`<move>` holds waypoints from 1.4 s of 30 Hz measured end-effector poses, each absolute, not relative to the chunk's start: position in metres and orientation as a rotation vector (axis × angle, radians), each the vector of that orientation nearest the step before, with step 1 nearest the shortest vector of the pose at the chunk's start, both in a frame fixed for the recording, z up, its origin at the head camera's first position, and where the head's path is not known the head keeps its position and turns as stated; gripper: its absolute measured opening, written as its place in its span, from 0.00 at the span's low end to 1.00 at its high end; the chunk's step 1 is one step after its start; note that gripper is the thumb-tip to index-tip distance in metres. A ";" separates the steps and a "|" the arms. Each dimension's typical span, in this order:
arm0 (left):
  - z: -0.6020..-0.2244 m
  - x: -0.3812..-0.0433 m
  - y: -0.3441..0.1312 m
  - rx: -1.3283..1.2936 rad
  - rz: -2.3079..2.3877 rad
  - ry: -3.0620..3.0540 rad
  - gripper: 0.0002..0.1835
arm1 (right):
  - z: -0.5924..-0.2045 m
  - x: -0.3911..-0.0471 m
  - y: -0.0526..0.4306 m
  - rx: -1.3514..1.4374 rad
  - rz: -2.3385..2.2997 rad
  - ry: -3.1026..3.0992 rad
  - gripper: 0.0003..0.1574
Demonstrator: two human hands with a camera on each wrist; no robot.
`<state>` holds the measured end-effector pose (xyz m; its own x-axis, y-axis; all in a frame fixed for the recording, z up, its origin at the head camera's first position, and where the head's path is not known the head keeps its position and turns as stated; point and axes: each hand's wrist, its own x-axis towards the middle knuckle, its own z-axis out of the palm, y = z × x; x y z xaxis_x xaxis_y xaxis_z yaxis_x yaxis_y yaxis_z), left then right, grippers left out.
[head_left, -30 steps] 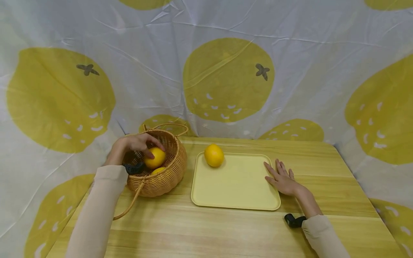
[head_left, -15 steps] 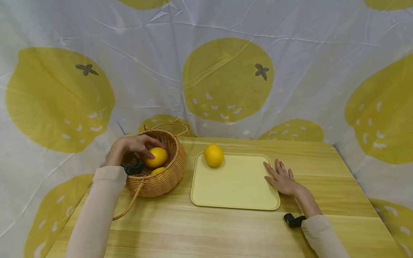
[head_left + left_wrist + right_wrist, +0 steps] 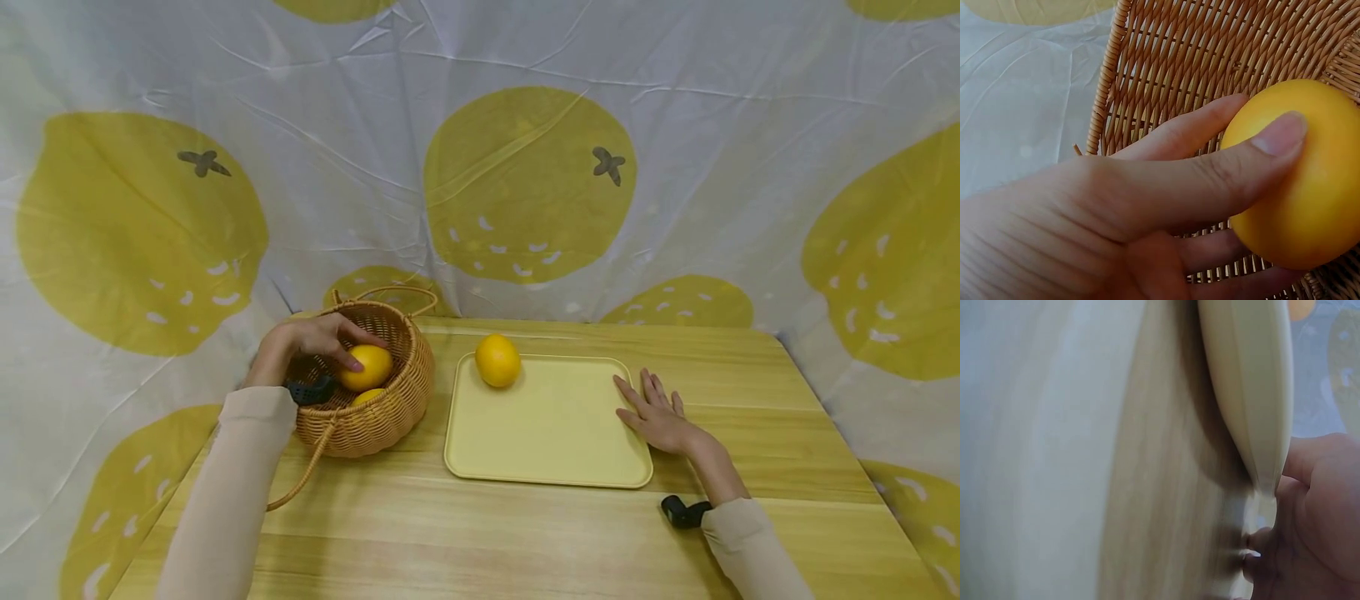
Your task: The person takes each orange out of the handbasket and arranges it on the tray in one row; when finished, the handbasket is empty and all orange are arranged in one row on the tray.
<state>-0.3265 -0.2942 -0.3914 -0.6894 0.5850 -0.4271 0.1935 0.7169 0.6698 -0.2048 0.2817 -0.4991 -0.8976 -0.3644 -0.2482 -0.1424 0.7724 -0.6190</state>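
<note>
My left hand reaches into the wicker basket and grips a yellow-orange orange. In the left wrist view the thumb lies across its near side, with fingers around the far side and below. Another orange shows partly in the basket, beneath the held one. A third orange sits at the back left corner of the pale yellow tray. My right hand rests at the tray's right edge, fingers spread and straight. In the right wrist view the hand meets the tray rim.
The basket stands left of the tray on a wooden table, one handle hanging down towards the front. A white cloth printed with large lemons hangs behind and on both sides. A black wrist device is at the right sleeve.
The orange in my left hand has shifted slightly to the right inside the basket. My right hand, the tray and the orange on it have stayed in place.
</note>
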 end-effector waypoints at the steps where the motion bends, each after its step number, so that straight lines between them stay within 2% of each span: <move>1: -0.390 -0.326 -0.294 0.596 0.782 2.298 0.32 | -0.499 -0.205 0.282 -0.386 -0.871 2.610 0.42; 11: -0.359 -0.319 -0.283 0.581 0.780 2.388 0.32 | -0.500 -0.206 0.283 -0.384 -0.871 2.607 0.43; 17: -0.331 -0.302 -0.283 0.565 0.778 2.460 0.33 | -0.499 -0.205 0.282 -0.383 -0.875 2.606 0.42; 27: -0.316 -0.271 -0.285 0.667 1.191 2.429 0.31 | -0.500 -0.205 0.283 -0.405 -0.848 2.618 0.41; 36: -0.304 -0.233 -0.214 0.473 1.679 2.517 0.32 | -0.500 -0.206 0.284 -0.408 -0.868 2.619 0.42; 42: -0.317 -0.219 -0.163 0.444 1.778 2.415 0.32 | -0.500 -0.205 0.282 -0.397 -0.879 2.612 0.42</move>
<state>-0.2189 -0.1634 -0.3169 -0.9513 0.2965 0.0841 0.1684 0.2714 0.9476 -0.2047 0.2825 -0.4997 -0.8976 -0.3692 -0.2409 -0.1485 0.7678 -0.6232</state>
